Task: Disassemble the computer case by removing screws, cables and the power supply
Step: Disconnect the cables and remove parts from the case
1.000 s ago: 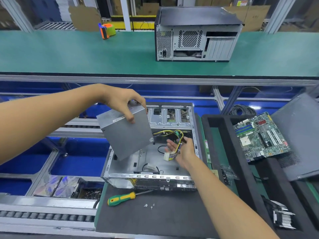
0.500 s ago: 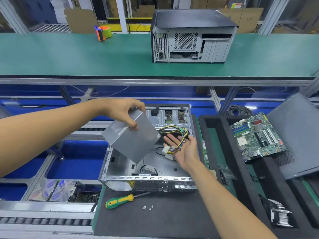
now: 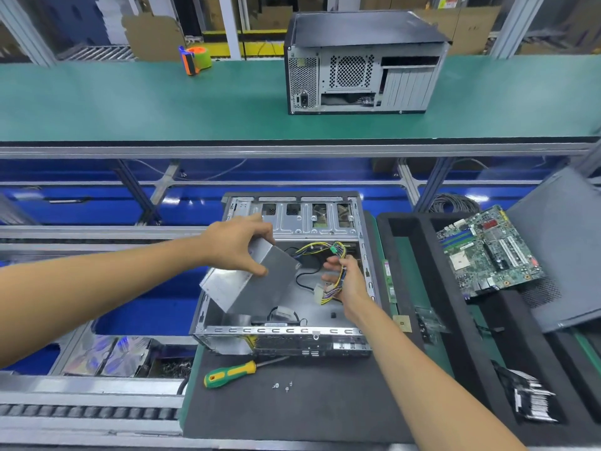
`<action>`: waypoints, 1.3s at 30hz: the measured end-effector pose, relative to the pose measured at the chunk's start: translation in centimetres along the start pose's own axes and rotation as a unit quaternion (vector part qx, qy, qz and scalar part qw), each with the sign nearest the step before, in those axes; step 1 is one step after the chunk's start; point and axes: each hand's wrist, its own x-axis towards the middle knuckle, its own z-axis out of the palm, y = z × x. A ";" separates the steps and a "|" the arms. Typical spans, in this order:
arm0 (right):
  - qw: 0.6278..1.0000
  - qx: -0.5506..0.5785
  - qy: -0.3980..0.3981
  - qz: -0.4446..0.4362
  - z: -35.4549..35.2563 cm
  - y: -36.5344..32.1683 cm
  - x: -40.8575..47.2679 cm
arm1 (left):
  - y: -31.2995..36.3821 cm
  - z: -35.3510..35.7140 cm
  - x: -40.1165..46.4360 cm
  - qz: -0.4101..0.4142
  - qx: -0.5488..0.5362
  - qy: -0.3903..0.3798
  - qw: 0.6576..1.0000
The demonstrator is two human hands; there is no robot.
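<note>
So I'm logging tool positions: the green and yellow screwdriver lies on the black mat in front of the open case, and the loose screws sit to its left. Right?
Not quite. The head view shows the loose screws to the right of the screwdriver, not its left. The rest holds: it lies on the black mat in front of the open case.

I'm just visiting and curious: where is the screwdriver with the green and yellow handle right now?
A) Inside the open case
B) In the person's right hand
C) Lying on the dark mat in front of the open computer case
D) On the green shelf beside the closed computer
C: the screwdriver lies untouched on the dark mat, just in front of the open computer case, near a few loose screws.
</note>
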 end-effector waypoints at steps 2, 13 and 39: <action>0.998 -0.068 0.010 -0.016 0.0 0.2 0.2 | 0.2 1.2 0.1 -0.008 0.007 -0.001 1.000; 0.939 -0.329 -0.090 0.036 -0.1 1.8 0.4 | 0.6 4.4 1.2 -0.107 0.072 0.006 0.992; 0.921 -0.363 -0.142 -0.003 -0.3 2.8 0.8 | -2.5 7.2 1.7 0.007 0.278 0.008 0.960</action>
